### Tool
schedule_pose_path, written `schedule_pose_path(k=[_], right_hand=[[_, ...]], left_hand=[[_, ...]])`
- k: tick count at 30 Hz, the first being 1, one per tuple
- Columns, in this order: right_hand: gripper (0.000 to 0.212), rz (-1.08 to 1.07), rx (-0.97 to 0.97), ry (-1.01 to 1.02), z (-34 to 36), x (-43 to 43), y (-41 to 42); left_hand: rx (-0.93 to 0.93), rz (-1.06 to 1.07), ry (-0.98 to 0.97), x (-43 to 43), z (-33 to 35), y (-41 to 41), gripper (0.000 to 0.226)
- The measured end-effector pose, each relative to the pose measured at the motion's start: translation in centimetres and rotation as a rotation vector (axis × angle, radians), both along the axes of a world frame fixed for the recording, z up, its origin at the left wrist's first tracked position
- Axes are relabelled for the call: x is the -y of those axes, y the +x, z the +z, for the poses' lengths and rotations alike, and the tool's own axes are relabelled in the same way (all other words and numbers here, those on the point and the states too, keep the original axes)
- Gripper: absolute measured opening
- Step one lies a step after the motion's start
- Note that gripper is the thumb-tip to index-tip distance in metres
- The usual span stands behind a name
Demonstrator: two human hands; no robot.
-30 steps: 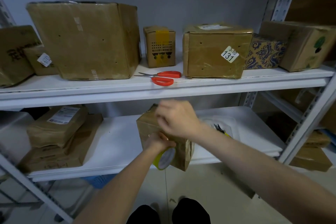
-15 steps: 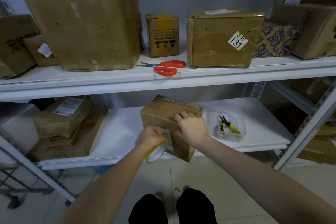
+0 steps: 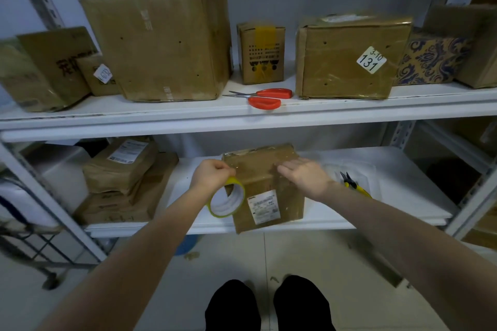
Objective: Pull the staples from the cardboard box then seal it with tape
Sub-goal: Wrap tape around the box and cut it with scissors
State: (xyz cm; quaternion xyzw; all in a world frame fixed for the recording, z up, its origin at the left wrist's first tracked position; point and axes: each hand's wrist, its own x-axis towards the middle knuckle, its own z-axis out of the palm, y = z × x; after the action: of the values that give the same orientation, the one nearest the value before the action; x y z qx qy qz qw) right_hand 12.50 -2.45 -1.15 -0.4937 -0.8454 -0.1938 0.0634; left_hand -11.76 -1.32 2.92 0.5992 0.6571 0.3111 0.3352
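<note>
Since the frame half a second back, the cardboard box (image 3: 258,169) has been squared up on the lower shelf (image 3: 376,196), the right hand (image 3: 304,176) has shifted from its front upper edge onto the top face, and the left hand (image 3: 212,173) has risen from the front face to the top left edge. Head view: the box is sitting at the front lip of the lower shelf, label facing the person. The left hand is gripping the tape roll (image 3: 225,205), fingers curled over its rim, the roll hanging against the box's left front corner. The right hand is lying flat, fingers straight, pressing down on the top. The top face is showing a gloss, but whether a fresh strip is running from roll to box cannot be made out with confidence. Yellow-handled pliers (image 3: 355,187) are lying just right of the box, untouched, and red scissors (image 3: 265,98) are resting on the upper shelf (image 3: 242,118). Judgement: the sealing step is in hand. The next move is calling for steady downward pressure from the right hand while the roll is drawn taut, then a cut.
</note>
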Motion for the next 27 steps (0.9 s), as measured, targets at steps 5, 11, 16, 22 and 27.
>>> schedule_pose_path(k=[5, 11, 16, 22, 27], right_hand=[[0.043, -0.18, -0.166, 0.001, 0.3, -0.7, 0.2], [0.039, -0.299, -0.336, -0.077, 0.4, 0.6, -8.2], [0.048, -0.294, -0.193, -0.082, -0.4, 1.2, -11.3], [0.02, 0.065, -0.175, -0.166, 0.4, 0.4, -6.6], [0.041, 0.077, -0.077, -0.195, 0.8, -0.7, -1.3]], left_hand=[[0.041, -0.091, -0.117, 1.4, 1.4, -0.5, 0.009], [0.048, -0.044, -0.141, 1.1, 1.5, -1.4, 0.01], [0.027, -0.028, -0.11, 0.8, 1.0, -2.6, 0.014], [0.035, -0.021, -0.104, 0.5, 1.7, -3.5, 0.009], [0.032, -0.023, -0.099, 0.3, 1.8, -3.3, 0.01]])
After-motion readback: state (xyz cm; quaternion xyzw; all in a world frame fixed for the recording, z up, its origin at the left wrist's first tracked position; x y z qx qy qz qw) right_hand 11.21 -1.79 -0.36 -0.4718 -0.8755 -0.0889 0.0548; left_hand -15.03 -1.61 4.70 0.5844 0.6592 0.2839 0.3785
